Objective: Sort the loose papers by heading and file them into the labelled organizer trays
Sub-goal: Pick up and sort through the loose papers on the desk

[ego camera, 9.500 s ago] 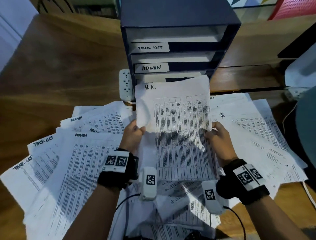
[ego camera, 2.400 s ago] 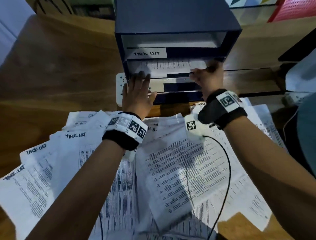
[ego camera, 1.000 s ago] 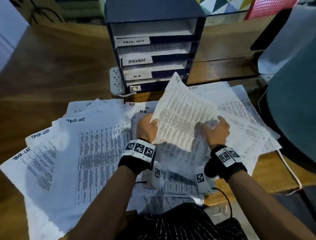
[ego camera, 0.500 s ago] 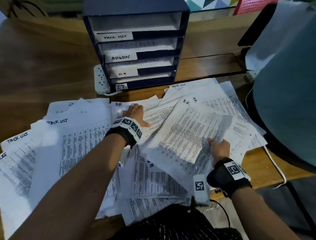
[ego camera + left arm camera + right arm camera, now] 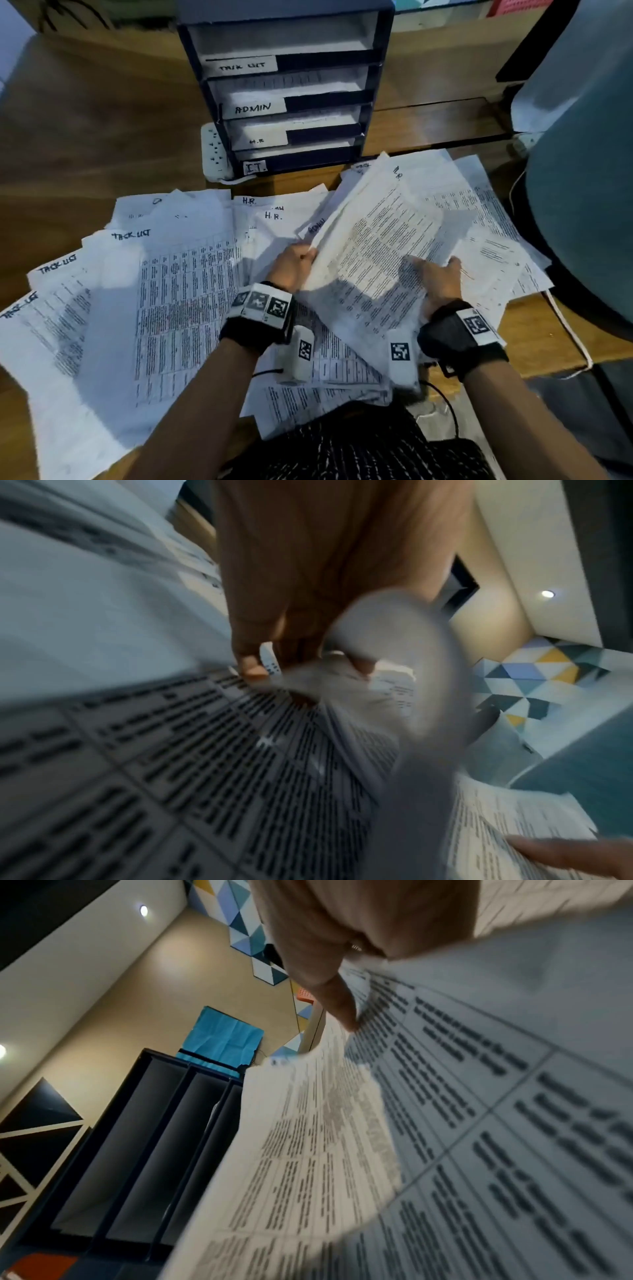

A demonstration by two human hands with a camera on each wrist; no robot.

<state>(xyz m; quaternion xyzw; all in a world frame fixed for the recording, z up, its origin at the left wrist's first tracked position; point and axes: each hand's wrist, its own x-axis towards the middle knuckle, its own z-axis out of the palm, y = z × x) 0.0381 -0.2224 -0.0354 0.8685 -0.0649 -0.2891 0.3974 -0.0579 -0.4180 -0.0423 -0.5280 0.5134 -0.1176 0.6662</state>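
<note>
The head view looks down from above the worktop (image 5: 85,137) toward the far organizer (image 5: 284,89). Both wrist views sit close above the papers (image 5: 171,750), sharing them.

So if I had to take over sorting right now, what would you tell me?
Left hand and right hand both grip one lifted sheet headed H.R., over the pile.
The organizer stands behind the pile; trays read TASK LIST, ADMIN, H.R., I.T., top to bottom.
Done: ADMIN tray and H.R. tray hold paper.
Left: file this sheet under H.R., then the loose TASK LIST sheets at left and the remaining papers.
</note>
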